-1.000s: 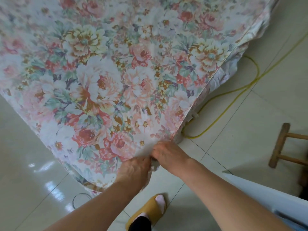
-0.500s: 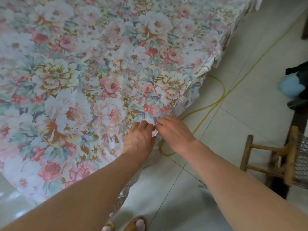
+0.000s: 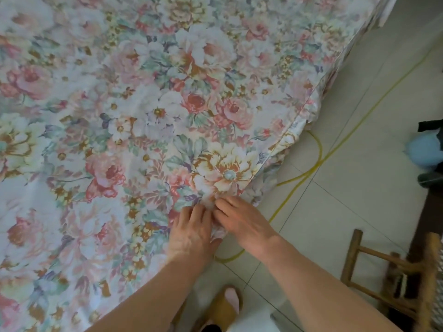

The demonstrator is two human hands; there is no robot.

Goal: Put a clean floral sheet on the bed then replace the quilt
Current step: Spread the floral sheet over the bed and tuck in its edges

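Head view: one floral sheet (image 3: 148,130), a thin, soft cotton-like cloth printed with pink, red and cream blooms and grey-green leaves, lies spread over the bed and fills most of the frame; its hemmed right edge runs diagonally and drapes in loose gathers toward the floor. At the near corner of the sheet, two hands meet. The left hand (image 3: 191,232) lies on the cloth with fingers bunching a small fold; the right hand (image 3: 242,220) pinches the same puckered fold just beside it. Beyond the bed, glossy pale floor tiles (image 3: 335,212) carry one thin yellow cord (image 3: 318,161), looped. One wooden stool (image 3: 393,274) of round rungs stands at right. One tan slipper (image 3: 223,305) shows below.
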